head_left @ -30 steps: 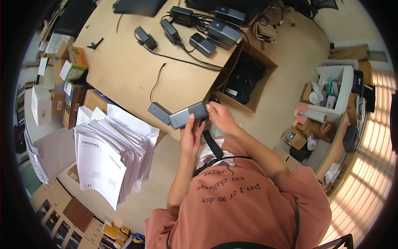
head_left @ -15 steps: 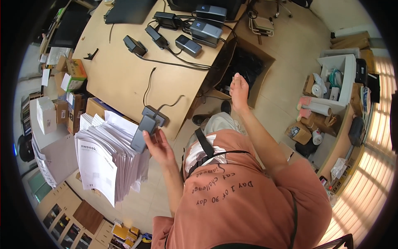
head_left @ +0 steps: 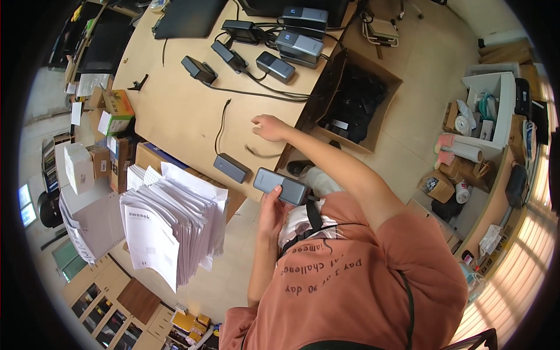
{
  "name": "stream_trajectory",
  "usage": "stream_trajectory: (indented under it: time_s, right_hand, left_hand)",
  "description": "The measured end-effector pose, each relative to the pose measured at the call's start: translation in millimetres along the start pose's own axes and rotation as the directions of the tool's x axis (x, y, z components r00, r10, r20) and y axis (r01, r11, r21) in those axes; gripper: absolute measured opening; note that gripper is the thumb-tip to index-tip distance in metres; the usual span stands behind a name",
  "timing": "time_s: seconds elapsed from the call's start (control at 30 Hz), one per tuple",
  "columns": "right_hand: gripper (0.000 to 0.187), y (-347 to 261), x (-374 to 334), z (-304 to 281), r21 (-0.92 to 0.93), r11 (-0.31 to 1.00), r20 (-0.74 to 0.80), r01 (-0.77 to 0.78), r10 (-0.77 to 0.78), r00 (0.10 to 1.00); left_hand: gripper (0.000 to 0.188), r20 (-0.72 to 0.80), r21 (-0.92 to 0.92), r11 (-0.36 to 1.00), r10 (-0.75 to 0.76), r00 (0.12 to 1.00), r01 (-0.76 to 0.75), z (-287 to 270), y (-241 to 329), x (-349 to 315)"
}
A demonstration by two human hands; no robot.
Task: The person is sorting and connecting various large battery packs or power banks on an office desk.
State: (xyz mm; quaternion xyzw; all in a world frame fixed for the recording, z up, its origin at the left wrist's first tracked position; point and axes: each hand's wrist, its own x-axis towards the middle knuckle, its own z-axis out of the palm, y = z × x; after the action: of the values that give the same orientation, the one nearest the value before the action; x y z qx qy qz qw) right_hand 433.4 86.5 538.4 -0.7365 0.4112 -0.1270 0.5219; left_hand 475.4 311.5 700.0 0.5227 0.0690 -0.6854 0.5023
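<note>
The bare right hand (head_left: 269, 127) has swung over the pale wooden table (head_left: 169, 116); the bare left hand's (head_left: 270, 214) grey oblong device (head_left: 282, 185) has shifted rightward (away from the white paper stack (head_left: 175, 216)).

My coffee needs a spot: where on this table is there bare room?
The broadest bare patch of the table lies between the black clip on the left, dark blocks above and the short cable on the right. A narrower gap separates that cable from the right hand. The upper right is crowded with power banks.
</note>
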Motion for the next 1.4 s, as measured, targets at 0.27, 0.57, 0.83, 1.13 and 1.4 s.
stream_trajectory:
  time_s: [0.27, 0.57, 0.83, 1.13, 1.4]
  right_hand:
    - [0.097, 24.8, -215.1, -91.0, 0.591, 0.794, 0.175, -0.139, 0.042, 0.984]
    - [0.077, 176.2, -263.1, -151.7, 0.583, 0.659, -0.06, -0.475, 0.618, 0.784]
    - [0.091, 427.4, -189.5, -108.9, 0.17, 0.334, -0.064, -0.927, 0.942, 0.328]
    - [0.066, 502.1, -166.8, -64.4, -0.535, 0.391, -0.111, -0.749, 0.846, 0.521]
    - [0.03, 386.2, -153.7, -57.0, -0.083, 0.792, 0.065, -0.605, 0.61, 0.79]
  left_hand:
    - [0.052, -0.106, 0.407, 0.904, -0.094, 0.99, 0.13, 60.9, -29.1, 78.6]
    - [0.042, -0.055, 0.648, 0.706, -0.331, 0.942, 0.286, 102.3, -104.9, 147.2]
    - [0.029, -0.423, 0.635, 0.641, -0.18, 0.888, 0.432, -28.5, -137.2, 150.8]
    - [0.028, -0.407, 0.537, 0.773, -0.112, 0.906, 0.337, -19.0, -163.0, 160.7]
    - [0.029, -0.326, 0.606, 0.762, -0.024, 0.945, 0.228, -35.7, -197.3, 142.3]
